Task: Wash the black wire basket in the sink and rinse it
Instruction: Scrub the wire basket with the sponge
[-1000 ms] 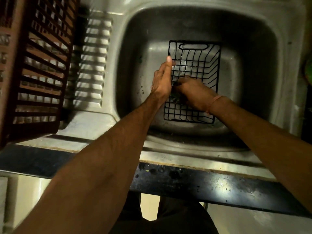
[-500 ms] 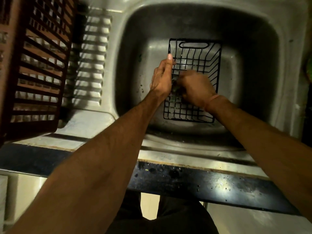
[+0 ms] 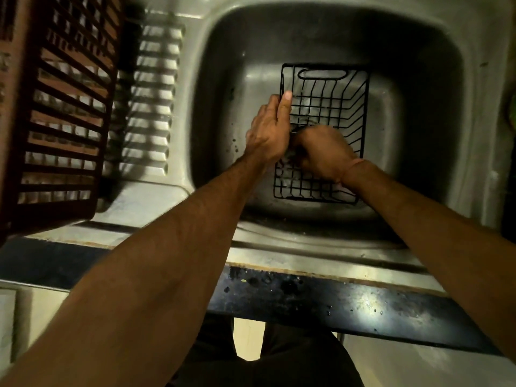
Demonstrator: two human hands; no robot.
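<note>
The black wire basket lies in the steel sink, its handle slot at the far end. My left hand grips the basket's left rim, thumb pointing up along the wire. My right hand is inside the basket, fingers curled round a small dark scrub pad that presses against the left side wires. Most of the pad is hidden between my hands.
A brown slatted plastic crate stands tilted on the ribbed drainboard left of the sink. A dark wet counter edge runs along the front. No tap or running water is in view.
My right hand has slid a little toward the far end and back inside the basket. My left hand and the basket have stayed in place.
</note>
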